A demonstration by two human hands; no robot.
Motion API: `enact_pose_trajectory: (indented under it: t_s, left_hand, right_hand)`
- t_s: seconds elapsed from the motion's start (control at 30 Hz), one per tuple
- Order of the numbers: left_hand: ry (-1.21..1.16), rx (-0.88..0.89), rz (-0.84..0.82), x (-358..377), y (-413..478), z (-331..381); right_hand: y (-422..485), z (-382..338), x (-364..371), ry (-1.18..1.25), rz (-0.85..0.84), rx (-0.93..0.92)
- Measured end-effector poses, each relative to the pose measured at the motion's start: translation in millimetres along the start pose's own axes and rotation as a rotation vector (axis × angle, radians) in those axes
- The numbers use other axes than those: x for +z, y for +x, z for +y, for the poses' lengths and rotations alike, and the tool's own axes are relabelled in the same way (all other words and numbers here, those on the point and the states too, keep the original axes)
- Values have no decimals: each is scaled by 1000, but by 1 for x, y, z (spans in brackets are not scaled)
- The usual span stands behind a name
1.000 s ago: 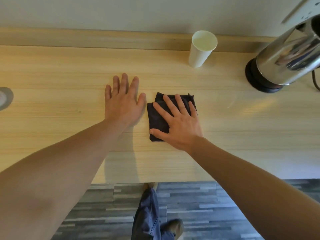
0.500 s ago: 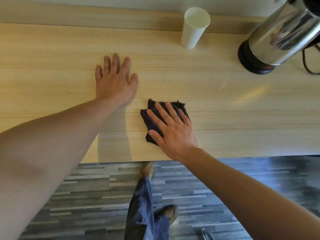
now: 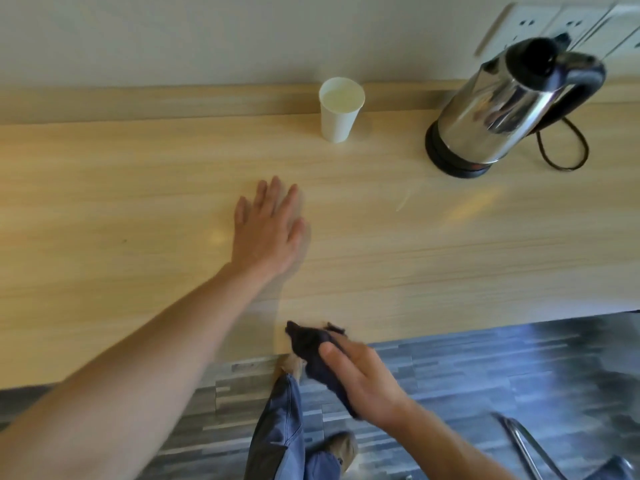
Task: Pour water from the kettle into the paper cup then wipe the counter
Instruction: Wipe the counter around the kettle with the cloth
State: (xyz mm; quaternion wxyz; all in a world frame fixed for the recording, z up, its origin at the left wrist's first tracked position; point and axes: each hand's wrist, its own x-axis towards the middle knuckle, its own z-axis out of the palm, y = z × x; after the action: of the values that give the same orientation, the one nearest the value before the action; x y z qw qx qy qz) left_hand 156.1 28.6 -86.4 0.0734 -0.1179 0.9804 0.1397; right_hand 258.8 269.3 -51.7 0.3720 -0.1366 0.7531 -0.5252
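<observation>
A white paper cup holding water stands upright at the back of the wooden counter. To its right a steel kettle with a black handle sits on its black base. My left hand lies flat on the counter, fingers spread. At the counter's front edge my right hand holds a dark cloth, which hangs partly over the edge and off the counter.
A black cord loops behind the kettle toward wall sockets. A short streak shows on the counter left of the kettle base. Below the edge are grey plank floor, my leg and shoe, and a metal chair frame.
My right hand has dragged the cloth toward me, from the middle of the counter to past its front edge. My left hand stays flat. The view has tilted up.
</observation>
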Motion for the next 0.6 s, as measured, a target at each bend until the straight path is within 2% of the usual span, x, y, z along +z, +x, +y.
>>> enact_pose_trajectory:
  t_s: [0.07, 0.13, 0.17, 0.27, 0.37, 0.43, 0.5, 0.6]
  left_hand:
    - [-40, -60, -9, 7, 7, 17]
    - [-20, -102, -3, 18, 8, 23]
    - [-9, -110, -3, 22, 8, 22]
    - [-6, -114, -32, 24, 11, 20]
    - [-5, -105, -24, 25, 12, 19]
    - [-15, -101, -8, 26, 12, 19]
    - [-8, -92, 9, 28, 11, 17]
    - [-1, -101, 10, 32, 13, 16]
  right_hand:
    - [1, -15, -22, 471, 43, 221]
    - [16, -26, -48, 661, 183, 251]
    - [29, -37, -63, 666, 240, 208]
    - [84, -69, -105, 275, 317, -44]
    - [160, -85, -128, -215, 273, -158]
    - [207, -81, -130, -639, 146, -186]
    - [237, -69, -126, -947, 25, -149]
    - [247, -52, -116, -1148, 51, -150]
